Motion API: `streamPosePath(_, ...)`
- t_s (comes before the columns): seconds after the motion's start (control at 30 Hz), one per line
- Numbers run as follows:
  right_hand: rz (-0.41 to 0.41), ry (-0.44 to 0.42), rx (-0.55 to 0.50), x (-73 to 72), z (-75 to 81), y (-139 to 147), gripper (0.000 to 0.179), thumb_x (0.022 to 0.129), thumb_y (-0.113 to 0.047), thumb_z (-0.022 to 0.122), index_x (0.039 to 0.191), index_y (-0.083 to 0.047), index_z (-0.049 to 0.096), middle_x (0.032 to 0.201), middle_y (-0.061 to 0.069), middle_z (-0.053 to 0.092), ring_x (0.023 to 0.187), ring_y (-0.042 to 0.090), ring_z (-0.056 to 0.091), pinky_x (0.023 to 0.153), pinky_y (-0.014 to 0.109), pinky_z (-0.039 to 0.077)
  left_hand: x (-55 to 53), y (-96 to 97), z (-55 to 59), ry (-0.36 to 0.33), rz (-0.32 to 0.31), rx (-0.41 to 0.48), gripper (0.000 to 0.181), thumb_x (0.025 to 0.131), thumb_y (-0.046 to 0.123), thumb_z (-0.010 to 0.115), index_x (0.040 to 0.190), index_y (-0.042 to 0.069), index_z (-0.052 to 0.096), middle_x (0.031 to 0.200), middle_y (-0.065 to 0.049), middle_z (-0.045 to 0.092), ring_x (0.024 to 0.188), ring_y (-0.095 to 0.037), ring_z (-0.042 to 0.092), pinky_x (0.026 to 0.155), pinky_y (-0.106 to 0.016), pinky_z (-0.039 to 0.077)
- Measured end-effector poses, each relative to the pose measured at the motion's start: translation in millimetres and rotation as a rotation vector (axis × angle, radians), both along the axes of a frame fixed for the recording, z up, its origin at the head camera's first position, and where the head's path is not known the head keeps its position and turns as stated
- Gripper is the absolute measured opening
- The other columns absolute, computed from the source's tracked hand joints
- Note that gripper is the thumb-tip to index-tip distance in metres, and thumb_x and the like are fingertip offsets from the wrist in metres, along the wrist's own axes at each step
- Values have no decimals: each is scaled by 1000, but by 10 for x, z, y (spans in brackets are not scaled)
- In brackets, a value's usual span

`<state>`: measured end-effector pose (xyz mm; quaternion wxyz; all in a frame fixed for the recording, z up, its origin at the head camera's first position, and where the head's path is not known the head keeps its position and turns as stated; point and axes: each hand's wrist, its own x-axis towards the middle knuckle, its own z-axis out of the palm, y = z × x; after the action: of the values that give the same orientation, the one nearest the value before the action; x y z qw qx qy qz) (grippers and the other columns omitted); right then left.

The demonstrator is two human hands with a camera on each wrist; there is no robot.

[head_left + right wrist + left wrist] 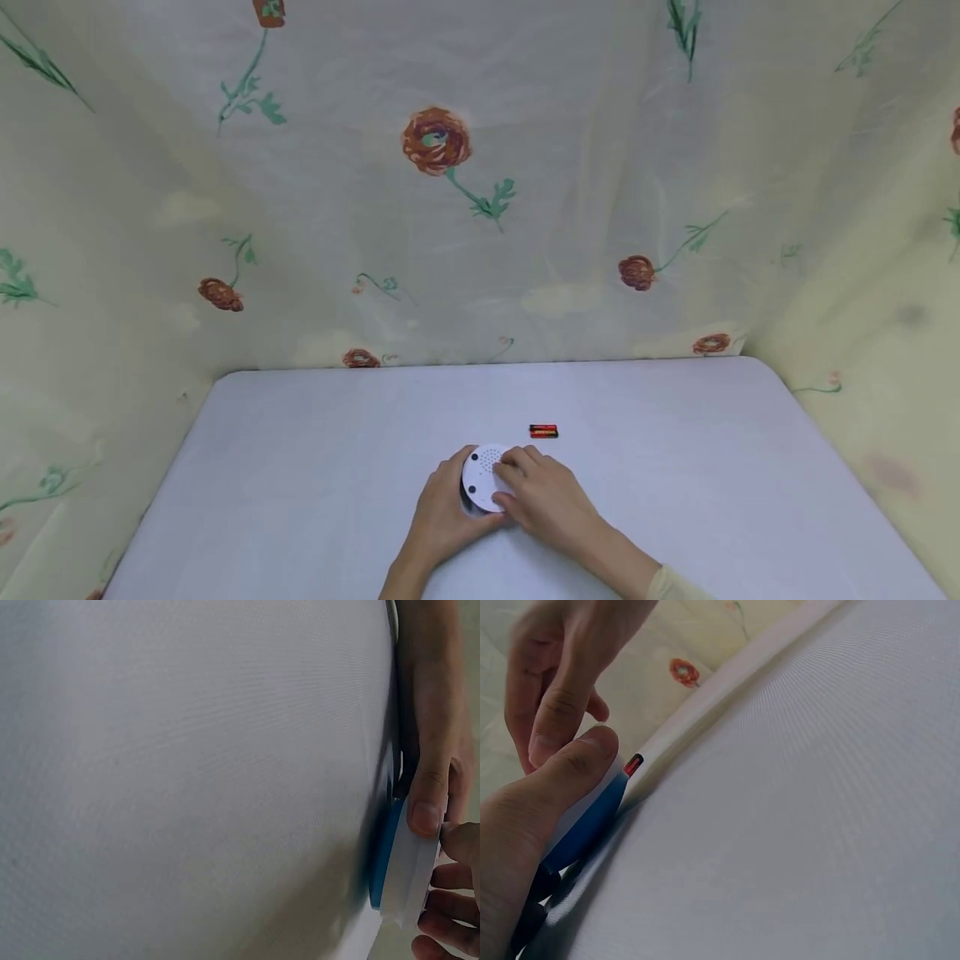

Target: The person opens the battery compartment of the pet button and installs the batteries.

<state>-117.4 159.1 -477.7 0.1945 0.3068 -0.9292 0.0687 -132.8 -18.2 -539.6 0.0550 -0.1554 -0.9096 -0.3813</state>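
A round device (480,472) with a white face, small holes in a cluster and dark round feet is tilted up off the white table. Its side is blue, as the left wrist view shows on the device's body (592,825). My left hand (442,512) grips it by the rim from the left, thumb along the near edge. Bent over the right part of the white face is my right hand (551,500), with fingertips touching it; I cannot tell if they pinch anything. Behind the device lie red and black batteries (543,431), side by side.
The white table (315,467) has rounded far corners. A pale cloth with printed flowers (525,283) hangs along its back and both sides.
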Motion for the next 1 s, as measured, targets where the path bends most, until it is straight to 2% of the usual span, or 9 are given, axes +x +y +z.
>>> streamPosePath(0.17,0,-40,40,-14,38,-26,37,80,-38,72,105,-11,70,100,-2,60,88,11,55,70,27,53,-3,-12,-12,15,5,-5,99,63,70,72,139,14,43,130,-1,57,112,-17,56,91,-40,46)
streamPosePath(0.4,18,-54,118,-14,130,-44,33,81,-36,72,102,-10,69,95,0,61,81,12,54,61,26,51,-15,-2,-27,-4,7,-7,101,61,73,70,139,15,42,131,1,56,113,-15,55,93,-40,45)
streamPosePath(0.6,72,-6,250,-51,243,-92,27,79,-33,72,91,-9,68,85,2,63,71,14,57,52,26,48,-36,23,-26,-1,23,-13,96,64,67,73,138,15,43,128,-1,58,111,-17,56,91,-40,47)
streamPosePath(0.77,123,43,296,-71,263,-125,18,76,-24,72,81,-8,66,75,1,63,62,12,58,48,25,47,-40,36,-3,39,40,-34,90,62,54,79,135,14,44,125,-2,59,109,-17,57,91,-37,43)
streamPosePath(0.9,144,27,315,-65,279,-141,12,73,-18,71,79,-8,66,72,1,62,57,10,55,46,25,44,-27,45,-26,86,51,-49,88,61,53,80,132,14,46,124,0,60,107,-14,58,90,-35,35)
streamPosePath(1.0,160,33,344,-68,302,-169,14,73,-19,73,78,-8,67,70,1,61,54,10,53,45,25,43,-25,32,-31,92,46,-59,89,62,56,79,132,13,46,124,-1,60,107,-14,58,90,-36,34)
